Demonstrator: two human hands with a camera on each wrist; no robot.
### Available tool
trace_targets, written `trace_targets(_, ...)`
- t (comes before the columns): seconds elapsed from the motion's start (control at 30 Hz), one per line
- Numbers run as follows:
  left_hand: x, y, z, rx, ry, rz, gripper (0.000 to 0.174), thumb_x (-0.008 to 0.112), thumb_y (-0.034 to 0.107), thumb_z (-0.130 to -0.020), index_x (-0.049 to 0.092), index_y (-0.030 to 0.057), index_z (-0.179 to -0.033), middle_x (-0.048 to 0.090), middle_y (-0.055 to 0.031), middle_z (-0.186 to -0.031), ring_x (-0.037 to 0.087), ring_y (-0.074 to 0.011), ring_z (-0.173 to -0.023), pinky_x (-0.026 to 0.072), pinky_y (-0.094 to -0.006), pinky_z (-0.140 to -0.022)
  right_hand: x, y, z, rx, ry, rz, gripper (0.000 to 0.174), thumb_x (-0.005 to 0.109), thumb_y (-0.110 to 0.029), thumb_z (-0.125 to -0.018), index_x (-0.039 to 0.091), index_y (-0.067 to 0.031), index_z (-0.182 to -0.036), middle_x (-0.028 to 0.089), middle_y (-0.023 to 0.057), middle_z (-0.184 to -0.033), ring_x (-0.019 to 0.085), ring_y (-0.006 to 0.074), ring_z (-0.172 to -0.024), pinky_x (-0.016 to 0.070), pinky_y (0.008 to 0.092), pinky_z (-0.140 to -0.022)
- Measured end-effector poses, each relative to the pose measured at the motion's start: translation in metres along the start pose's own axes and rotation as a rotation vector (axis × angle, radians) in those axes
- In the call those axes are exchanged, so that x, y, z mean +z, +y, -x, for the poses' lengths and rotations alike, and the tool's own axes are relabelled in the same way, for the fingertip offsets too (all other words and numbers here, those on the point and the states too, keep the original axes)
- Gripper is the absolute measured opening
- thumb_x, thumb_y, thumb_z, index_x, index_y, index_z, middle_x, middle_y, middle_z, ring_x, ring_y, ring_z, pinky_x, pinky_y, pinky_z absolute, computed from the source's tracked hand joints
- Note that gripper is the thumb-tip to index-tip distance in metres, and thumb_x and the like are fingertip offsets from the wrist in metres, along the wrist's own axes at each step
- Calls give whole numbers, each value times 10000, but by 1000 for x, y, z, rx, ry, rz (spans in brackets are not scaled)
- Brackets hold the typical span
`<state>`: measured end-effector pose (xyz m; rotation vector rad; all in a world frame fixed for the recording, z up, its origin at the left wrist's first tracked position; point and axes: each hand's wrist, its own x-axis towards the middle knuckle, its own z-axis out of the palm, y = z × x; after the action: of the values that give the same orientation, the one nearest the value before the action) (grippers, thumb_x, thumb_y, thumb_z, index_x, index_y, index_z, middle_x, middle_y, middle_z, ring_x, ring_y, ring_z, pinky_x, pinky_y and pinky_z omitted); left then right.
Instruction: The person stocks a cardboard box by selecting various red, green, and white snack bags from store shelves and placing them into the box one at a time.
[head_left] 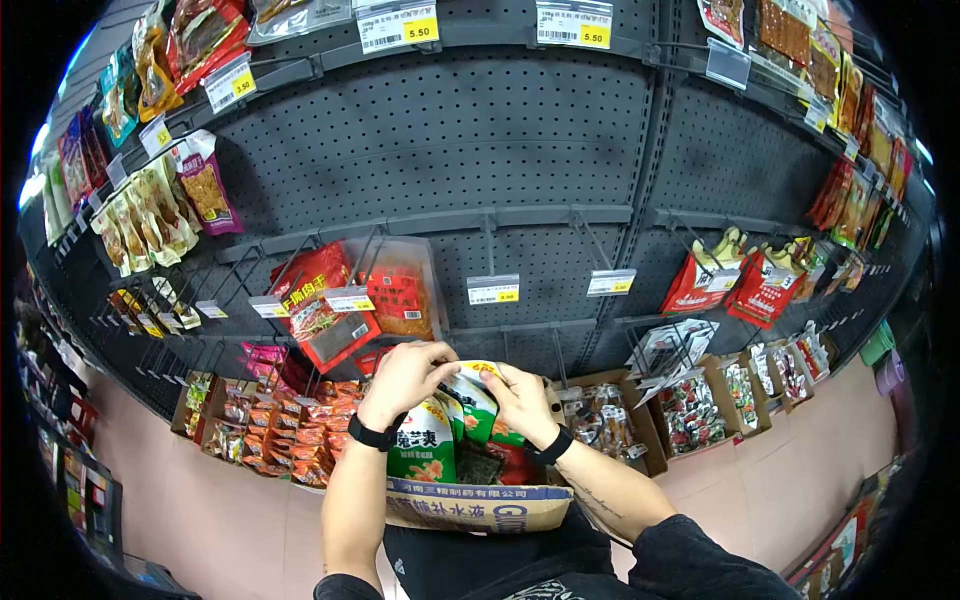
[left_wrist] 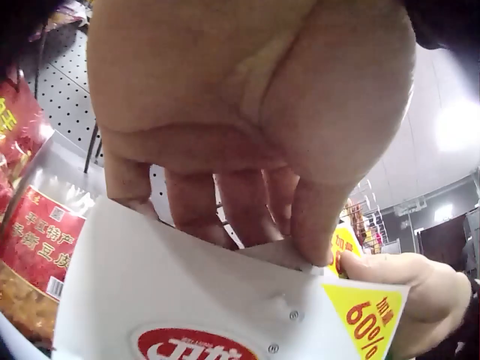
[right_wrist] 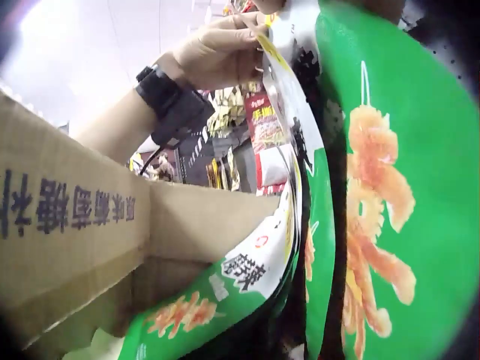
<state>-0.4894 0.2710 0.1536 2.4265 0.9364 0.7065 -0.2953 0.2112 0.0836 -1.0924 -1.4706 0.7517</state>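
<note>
Green-and-white snack bags (head_left: pixel 422 440) stand in an open cardboard carton (head_left: pixel 480 507) in front of the person's body. My left hand (head_left: pixel 408 378) pinches the top edge of a raised snack bag (left_wrist: pixel 195 300), thumb on one side and fingers on the other. Close beside it, my right hand (head_left: pixel 524 402) grips the yellow-cornered top of a green-and-white bag (head_left: pixel 478 405). In the right wrist view, several green bags (right_wrist: pixel 405 195) hang side by side, with the left hand (right_wrist: pixel 221 52) at their top edges. The right hand's fingers are mostly hidden there.
Ahead rises a dark pegboard shelf (head_left: pixel 430 150) with hooks and price tags (head_left: pixel 493 290). Red snack packs (head_left: pixel 325 305) hang to the left, more red packs (head_left: pixel 700 280) to the right. Boxes of small orange packets (head_left: pixel 285 425) and other snacks (head_left: pixel 690 410) line the bottom.
</note>
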Motion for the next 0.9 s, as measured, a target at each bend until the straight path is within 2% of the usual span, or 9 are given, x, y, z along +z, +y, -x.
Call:
trace_targets(0.07, 3, -3, -10, 41, 164, -267, 150, 718, 178, -823, 703, 38, -876, 690, -128, -805, 677, -286, -764, 524, -339, -692, -12, -7, -4, 33, 95, 16, 225, 600, -180, -968, 682, -3, -1080, 707, 149, -811, 643, 101, -682, 498, 276, -625)
trace_targets(0.1, 2, -1, -14, -30, 118, -175, 172, 701, 203, -808, 715, 63, -907, 688, -133, -795, 672, -319, -835, 521, -405, -753, -17, -3, -7, 11, 126, 77, 218, 612, -176, -960, 690, 0, -1062, 713, 135, -799, 634, 91, -660, 494, 271, -609)
trace_targets(0.2, 4, -5, -21, -194, -5, 57, 195, 714, 190, -775, 716, 61, -922, 683, -141, -783, 668, -326, -870, 521, -422, -781, -28, 1, -13, 37, 167, 45, 216, 617, -176, -956, 693, 1, -1053, 716, 134, -805, 633, 86, -678, 491, 269, -615)
trace_targets(0.27, 19, -28, -22, -143, 93, -143, 283, 742, 171, -749, 709, 37, -996, 699, -163, -868, 678, -320, -861, 524, -388, -761, -31, 10, -17, 39, 179, -67, 225, 609, -183, -966, 684, 15, -1042, 708, 99, -809, 595, 70, -711, 484, 260, -649)
trace_targets(0.37, 16, -19, -26, -232, 53, 10, 299, 768, 145, -758, 698, -13, -1001, 702, -181, -910, 699, -294, -851, 534, -335, -774, -31, 21, -20, 130, 181, -241, 222, 560, -142, -999, 666, 38, -1076, 711, 42, -956, 619, 66, -844, 505, 241, -752)
trace_targets(0.47, 20, -11, -28, -144, 126, 10, 248, 755, 149, -812, 707, -14, -993, 722, -152, -897, 702, -219, -828, 528, -308, -754, -32, 19, -21, 166, 207, -381, 222, 551, -138, -1004, 656, 37, -1090, 705, 53, -989, 628, 75, -857, 514, 245, -766)
trace_targets(0.53, 31, -17, -31, -213, 229, 328, 185, 721, 132, -864, 713, -21, -969, 731, -99, -887, 673, -119, -817, 513, -272, -738, -31, 19, -25, 130, 232, -381, 244, 591, -196, -987, 664, 13, -1089, 705, 34, -891, 589, 46, -767, 488, 229, -674)
trace_targets(0.57, 35, -18, -32, -173, 278, 332, 152, 699, 114, -890, 714, -19, -964, 722, -49, -881, 640, -76, -826, 504, -256, -736, -32, 26, -28, 123, 210, -309, 235, 604, -181, -979, 665, 20, -1084, 713, 40, -908, 608, 52, -792, 501, 234, -706)
trace_targets(0.9, 35, -23, -75, -142, 511, 616, 125, 658, 70, -910, 680, -21, -993, 685, -19, -843, 598, -66, -765, 479, -235, -687, -34, 2, -79, 2, 332, -285, 220, 619, -150, -962, 681, 24, -1082, 734, 71, -927, 640, 67, -834, 510, 245, -739)
